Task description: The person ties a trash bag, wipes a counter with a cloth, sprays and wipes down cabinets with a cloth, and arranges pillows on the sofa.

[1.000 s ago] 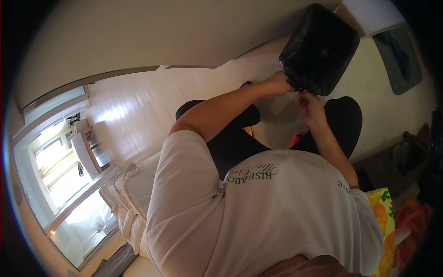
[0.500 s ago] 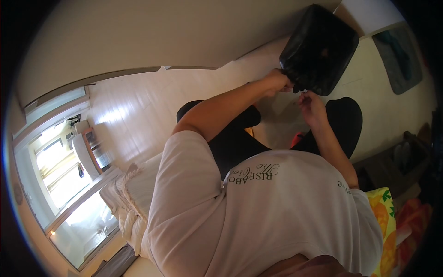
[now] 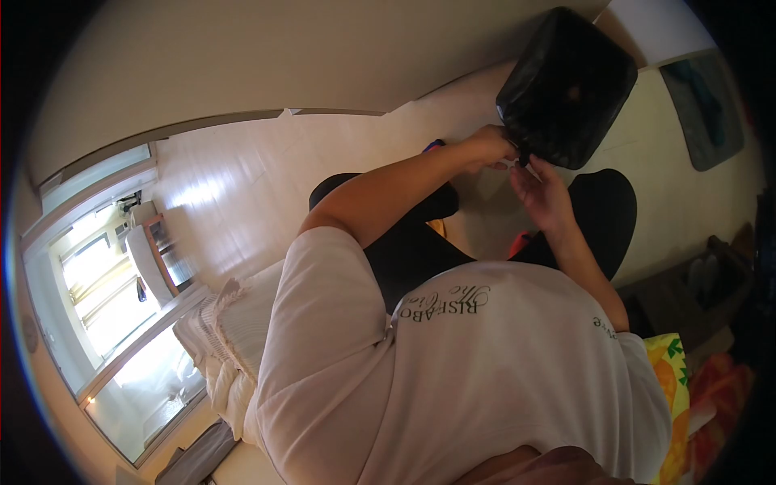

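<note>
A black, rounded, box-shaped case (image 3: 570, 89) with a slightly shiny surface is in front of me at the upper right. My left hand (image 3: 489, 148) is closed at its near lower-left edge, fingers wrapped round a part there. My right hand (image 3: 543, 192) is just beside it, palm partly turned up, thumb and fingertips drawn together at a small dark tab (image 3: 524, 157) on the near edge. What lies between the right fingertips is too small to make out. Both forearms reach forward over my black-clothed legs (image 3: 602, 210).
A pale wall panel (image 3: 323, 56) runs along the far side. On the light floor (image 3: 234, 174) lies a grey mat (image 3: 703, 113) at right. Dark furniture (image 3: 687, 283) and a yellow patterned cloth (image 3: 667, 380) are at my right; cream bedding (image 3: 230, 323) is at my left.
The black case has shifted slightly right. My right hand has moved a little left and closer to my left hand, its fingers now at the dark tab.
</note>
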Demonstrator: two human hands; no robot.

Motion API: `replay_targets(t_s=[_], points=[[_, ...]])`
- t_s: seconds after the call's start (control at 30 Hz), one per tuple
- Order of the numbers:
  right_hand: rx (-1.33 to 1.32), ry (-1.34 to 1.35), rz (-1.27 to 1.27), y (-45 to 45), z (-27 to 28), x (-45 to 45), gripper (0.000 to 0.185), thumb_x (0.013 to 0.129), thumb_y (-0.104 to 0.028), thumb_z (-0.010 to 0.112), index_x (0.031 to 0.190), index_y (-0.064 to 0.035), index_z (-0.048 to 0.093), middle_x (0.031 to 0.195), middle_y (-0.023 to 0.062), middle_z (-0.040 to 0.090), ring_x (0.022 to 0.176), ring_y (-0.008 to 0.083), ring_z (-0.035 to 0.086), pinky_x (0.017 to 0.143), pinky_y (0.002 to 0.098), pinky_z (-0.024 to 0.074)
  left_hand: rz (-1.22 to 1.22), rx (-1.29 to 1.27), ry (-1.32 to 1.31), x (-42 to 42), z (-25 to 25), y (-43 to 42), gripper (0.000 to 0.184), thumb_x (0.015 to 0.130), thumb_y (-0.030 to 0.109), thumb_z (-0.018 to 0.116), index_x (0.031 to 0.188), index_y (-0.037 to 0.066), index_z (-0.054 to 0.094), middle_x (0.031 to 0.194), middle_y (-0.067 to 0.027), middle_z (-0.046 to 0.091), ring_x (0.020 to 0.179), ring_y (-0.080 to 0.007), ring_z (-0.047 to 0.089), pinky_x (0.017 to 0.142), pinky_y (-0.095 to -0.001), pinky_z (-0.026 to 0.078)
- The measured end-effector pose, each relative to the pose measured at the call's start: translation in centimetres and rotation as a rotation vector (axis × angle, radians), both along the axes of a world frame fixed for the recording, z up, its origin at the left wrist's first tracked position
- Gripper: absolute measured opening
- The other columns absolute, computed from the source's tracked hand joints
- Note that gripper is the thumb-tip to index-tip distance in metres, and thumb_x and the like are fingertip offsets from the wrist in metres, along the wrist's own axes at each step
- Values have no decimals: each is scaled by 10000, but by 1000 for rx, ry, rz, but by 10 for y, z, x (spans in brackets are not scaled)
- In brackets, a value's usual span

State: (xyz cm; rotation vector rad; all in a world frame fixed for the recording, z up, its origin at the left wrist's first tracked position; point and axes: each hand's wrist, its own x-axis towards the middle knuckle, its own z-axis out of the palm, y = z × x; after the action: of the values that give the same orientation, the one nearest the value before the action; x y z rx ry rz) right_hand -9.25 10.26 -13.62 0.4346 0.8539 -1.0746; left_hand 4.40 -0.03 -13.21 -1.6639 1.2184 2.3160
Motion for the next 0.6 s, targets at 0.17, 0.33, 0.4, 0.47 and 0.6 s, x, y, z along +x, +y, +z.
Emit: replay_targets(t_s=[0.17, 0.33, 0.4, 0.47, 0.6], points=[[-37, -12, 9, -4, -9, 1, 140, 844, -70, 564, 956, 6, 531, 888, 87, 561, 805, 165, 579, 718, 242, 523, -51, -49, -6, -1, -2, 0, 337, 743, 56, 619, 1071, 2, 562, 1049, -87, 580, 981, -196, 542, 767, -325, 495], [-44, -22, 3, 0, -30, -3, 93, 844, 0, 532, 930, 34, 530, 865, 78, 571, 796, 144, 590, 713, 219, 525, -159, -4, 14, 0, 3, -8, 328, 763, 75, 619, 1076, -5, 557, 1038, -97, 586, 984, -199, 551, 774, -332, 488], [-47, 8, 24, 1, -31, -4, 95, 838, 7, 535, 929, 36, 530, 862, 78, 572, 792, 142, 589, 710, 213, 524, -89, 89, 24, 0, 3, -10, 307, 777, 82, 622, 1067, 4, 559, 1033, -90, 588, 984, -187, 550, 783, -338, 477], [-44, -14, 30, 1, -33, -5, 97, 834, 12, 539, 927, 36, 531, 857, 78, 573, 785, 141, 589, 705, 208, 523, -28, 177, 36, 0, 2, -11, 274, 786, 83, 623, 1046, 18, 562, 1019, -79, 588, 975, -176, 549, 790, -340, 466], [-15, -24, 28, 1, -26, -5, 93, 831, 16, 538, 922, 38, 533, 853, 76, 573, 778, 140, 589, 698, 204, 523, 105, 350, 105, 2, -6, -10, 199, 789, 60, 618, 979, 46, 564, 968, -50, 579, 923, -160, 544, 791, -334, 455]])
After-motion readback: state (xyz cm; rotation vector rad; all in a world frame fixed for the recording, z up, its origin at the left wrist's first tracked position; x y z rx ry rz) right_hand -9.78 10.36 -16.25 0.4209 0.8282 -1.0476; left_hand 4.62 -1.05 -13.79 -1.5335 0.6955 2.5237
